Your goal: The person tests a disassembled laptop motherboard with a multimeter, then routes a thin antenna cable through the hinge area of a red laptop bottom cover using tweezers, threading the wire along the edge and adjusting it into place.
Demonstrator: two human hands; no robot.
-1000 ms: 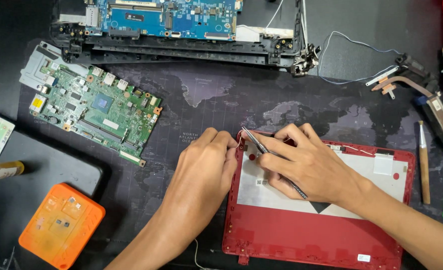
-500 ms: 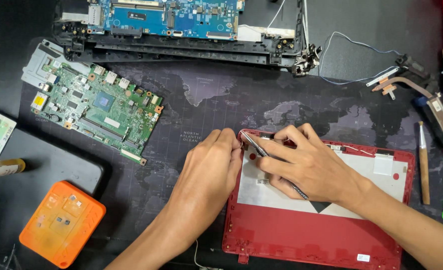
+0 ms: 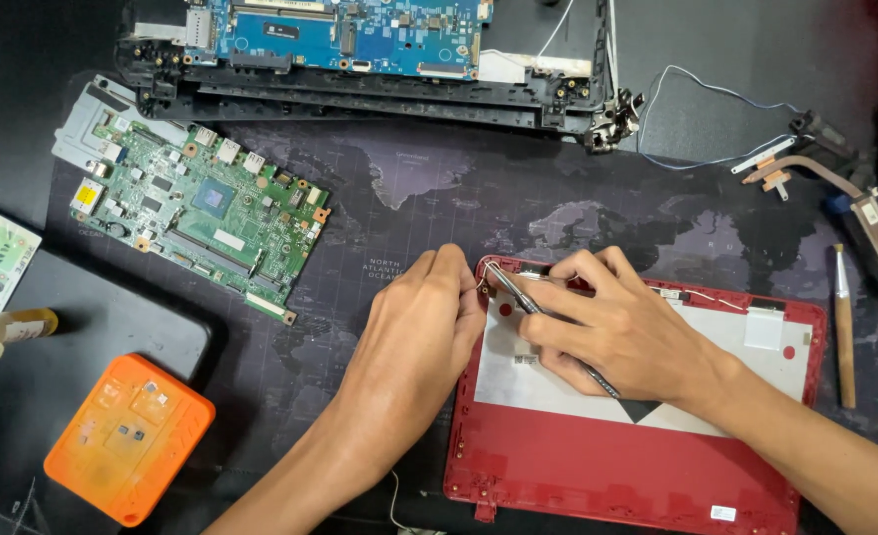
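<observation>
From the head camera, looking down: the right hand (image 3: 622, 332) grips a slim metal tool (image 3: 548, 322) like a pen, fingers closed round it, tip at the top left corner of the red laptop lid (image 3: 617, 476). The left hand (image 3: 419, 337) is curled at that same corner, fingertips touching the rim; whether it pinches anything I can't make out. A green circuit board (image 3: 201, 213) lies well to the left, an orange box (image 3: 127, 436) nearer the bottom edge.

red laptop lid (image 3: 598, 466) flat, inside up; slim metal tweezers (image 3: 518, 295) at its corner
</observation>
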